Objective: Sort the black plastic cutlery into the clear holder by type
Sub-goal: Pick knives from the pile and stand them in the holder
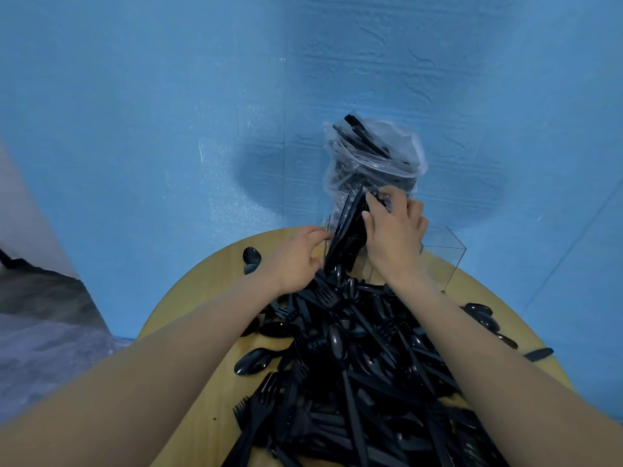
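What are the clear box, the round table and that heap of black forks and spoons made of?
The clear square-walled box looks like acrylic or similar hard plastic: see-through, sharp bright edges. The round tan table seems to be wood or wood laminate, showing faint grain. The heap of black forks and spoons looks like glossy moulded plastic, catching highlights.

Two hands in shot, the left hand (296, 256) and the right hand (392, 227). One clear holder (445, 254) on one counter (209, 281). One clear plastic bag (374, 153). One heap of black cutlery (354, 365), far too tangled to count.
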### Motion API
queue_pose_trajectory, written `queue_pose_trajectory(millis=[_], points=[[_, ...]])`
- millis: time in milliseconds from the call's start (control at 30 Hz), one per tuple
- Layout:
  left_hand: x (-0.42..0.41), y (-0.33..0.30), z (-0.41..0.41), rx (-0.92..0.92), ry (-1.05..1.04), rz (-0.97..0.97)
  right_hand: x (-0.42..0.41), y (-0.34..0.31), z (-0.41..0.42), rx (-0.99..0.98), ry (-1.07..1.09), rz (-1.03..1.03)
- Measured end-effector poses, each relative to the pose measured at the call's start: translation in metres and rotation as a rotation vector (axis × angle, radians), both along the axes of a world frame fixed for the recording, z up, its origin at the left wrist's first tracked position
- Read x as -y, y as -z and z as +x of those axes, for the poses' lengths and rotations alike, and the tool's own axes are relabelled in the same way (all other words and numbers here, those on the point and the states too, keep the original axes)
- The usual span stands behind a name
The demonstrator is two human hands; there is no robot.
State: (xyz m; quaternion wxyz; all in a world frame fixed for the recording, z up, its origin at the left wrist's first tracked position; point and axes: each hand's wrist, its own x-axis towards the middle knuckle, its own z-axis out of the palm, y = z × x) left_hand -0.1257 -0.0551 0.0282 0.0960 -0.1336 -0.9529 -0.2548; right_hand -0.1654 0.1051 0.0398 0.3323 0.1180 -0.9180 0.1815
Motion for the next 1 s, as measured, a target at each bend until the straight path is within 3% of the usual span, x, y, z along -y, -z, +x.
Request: queue_pose_trajectory(millis=[133, 300, 500, 833, 1000], points=[[0.019, 0.012, 0.024, -0.037, -0.1, 0.127, 0.012, 0.006, 0.029, -0.051, -0.167, -0.037], [0.056, 0.042, 0.07, -0.063, -0.261, 0.18, 0.038, 0.029, 0.054, 0.348, -0.287, 0.053], [0.091, 0.076, 0.101, -0.085, -0.418, 0.094, 0.067, 0.042, 0.067, 0.572, -0.245, 0.202], [0.097, 0.087, 0.103, -0.062, -0.346, 0.038, 0.094, 0.044, 0.077, 0.618, -0.458, 0.314], [0.099, 0.088, 0.104, -0.057, -0.306, 0.035, 0.095, 0.05, 0.082, 0.684, -0.563, 0.219]])
